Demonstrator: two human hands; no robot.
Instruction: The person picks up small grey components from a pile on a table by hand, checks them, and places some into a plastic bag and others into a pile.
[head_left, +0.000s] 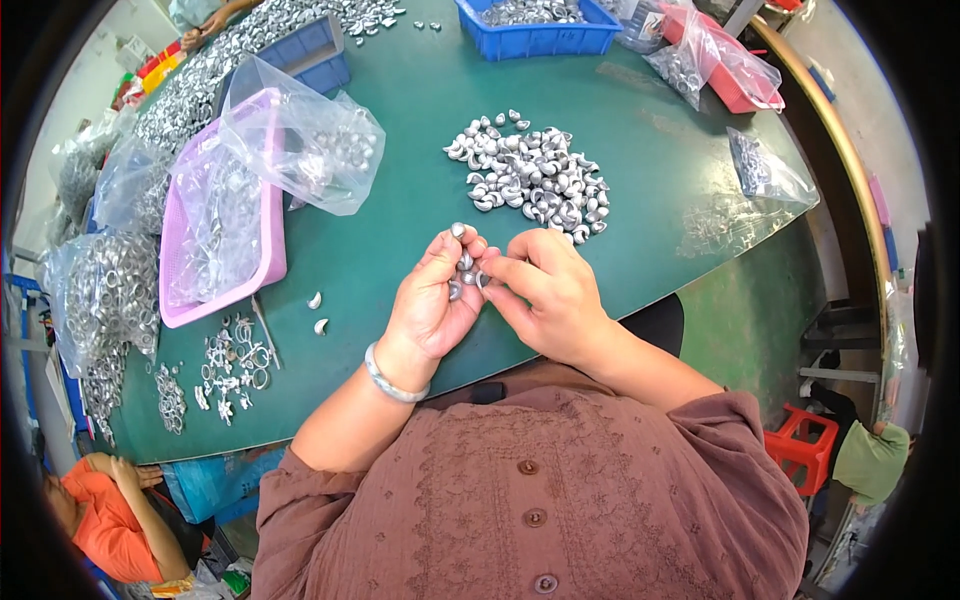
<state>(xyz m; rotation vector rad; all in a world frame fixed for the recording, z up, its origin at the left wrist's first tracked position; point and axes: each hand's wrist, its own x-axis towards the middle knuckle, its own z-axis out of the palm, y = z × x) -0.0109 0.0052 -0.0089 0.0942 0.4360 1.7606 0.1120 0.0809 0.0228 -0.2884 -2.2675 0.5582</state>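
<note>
Over the desk (400, 150), the half-curled left hand (428, 305) cradled several silver pieces (466, 263), apparently for easy reach by the right hand (555, 300), its fingers pinched around one piece (483, 281), a similar pile (540, 175) just beyond.

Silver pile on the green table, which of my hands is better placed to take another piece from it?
Probably your right hand: it sits closer to the silver pile, while your left hand cradles several pieces. Your right seems to touch those only with its fingertips.
</note>
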